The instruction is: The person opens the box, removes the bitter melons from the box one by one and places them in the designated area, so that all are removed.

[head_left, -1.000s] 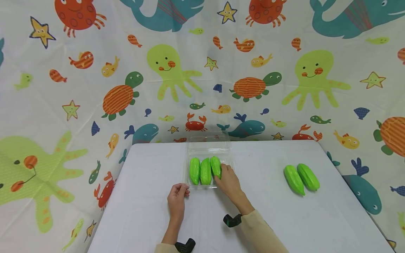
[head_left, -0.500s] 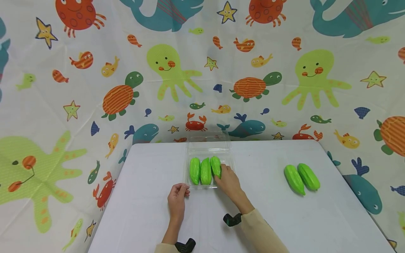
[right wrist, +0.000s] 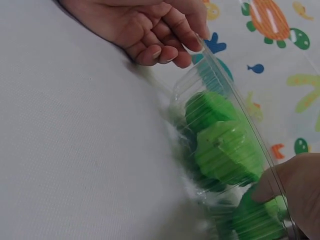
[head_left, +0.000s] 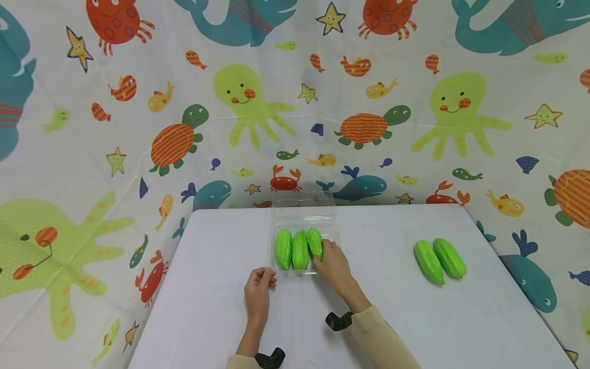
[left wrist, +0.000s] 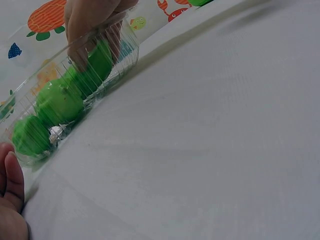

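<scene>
A clear plastic clamshell box (head_left: 301, 272) stands open near the back of the table, its lid (head_left: 303, 205) raised at the far side. Inside, side by side, lie three ridged green gourds: a left gourd (head_left: 283, 249), a middle gourd (head_left: 300, 249) and a slightly tilted right gourd (head_left: 315, 242). My right hand (head_left: 335, 264) reaches over the box's right side and grips that right gourd, thumb on its near end and fingers at its right. At the near left corner, my left hand (head_left: 257, 289) pinches the rim between thumb and index finger, other fingers loosely curled (right wrist: 167, 52).
Two more green gourds, one (head_left: 429, 262) beside another (head_left: 449, 258), lie on the right of the white table (head_left: 221, 241). Behind the table hangs a cloth (head_left: 276, 77) printed with sea animals. Each wrist wears a black camera mount (head_left: 338, 321).
Both hands and the box stay almost still, and the right gourd has barely shifted. The left part of the printed cloth has swayed to the right.
</scene>
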Motion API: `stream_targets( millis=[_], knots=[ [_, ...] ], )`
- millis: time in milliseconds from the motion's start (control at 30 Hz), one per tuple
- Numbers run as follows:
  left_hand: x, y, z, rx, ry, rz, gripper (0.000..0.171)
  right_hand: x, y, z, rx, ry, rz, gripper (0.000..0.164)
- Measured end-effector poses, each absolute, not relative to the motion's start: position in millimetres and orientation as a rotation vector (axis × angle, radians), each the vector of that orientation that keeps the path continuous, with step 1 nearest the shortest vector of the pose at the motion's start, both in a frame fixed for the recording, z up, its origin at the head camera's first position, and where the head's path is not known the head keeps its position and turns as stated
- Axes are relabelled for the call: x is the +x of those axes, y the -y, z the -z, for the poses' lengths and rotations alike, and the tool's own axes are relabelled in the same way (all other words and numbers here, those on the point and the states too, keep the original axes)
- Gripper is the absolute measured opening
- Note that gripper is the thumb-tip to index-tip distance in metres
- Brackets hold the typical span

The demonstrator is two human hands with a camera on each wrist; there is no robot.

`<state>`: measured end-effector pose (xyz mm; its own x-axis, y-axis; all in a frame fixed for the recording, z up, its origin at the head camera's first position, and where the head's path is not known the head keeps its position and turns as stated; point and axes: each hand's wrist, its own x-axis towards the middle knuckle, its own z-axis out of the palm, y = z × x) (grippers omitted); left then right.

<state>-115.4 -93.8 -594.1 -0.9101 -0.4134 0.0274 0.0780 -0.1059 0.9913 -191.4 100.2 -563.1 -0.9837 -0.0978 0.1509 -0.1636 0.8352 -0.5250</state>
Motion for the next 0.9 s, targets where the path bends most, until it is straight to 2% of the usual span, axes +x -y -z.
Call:
stream_targets(
  millis=[900],
  knots=[
    [-116.6,95.3,592.8,0.407,1.874,2.065,0.012,-189.2,-99.9,561.9,0.232,2.733,-0.902,0.048]
  ],
)
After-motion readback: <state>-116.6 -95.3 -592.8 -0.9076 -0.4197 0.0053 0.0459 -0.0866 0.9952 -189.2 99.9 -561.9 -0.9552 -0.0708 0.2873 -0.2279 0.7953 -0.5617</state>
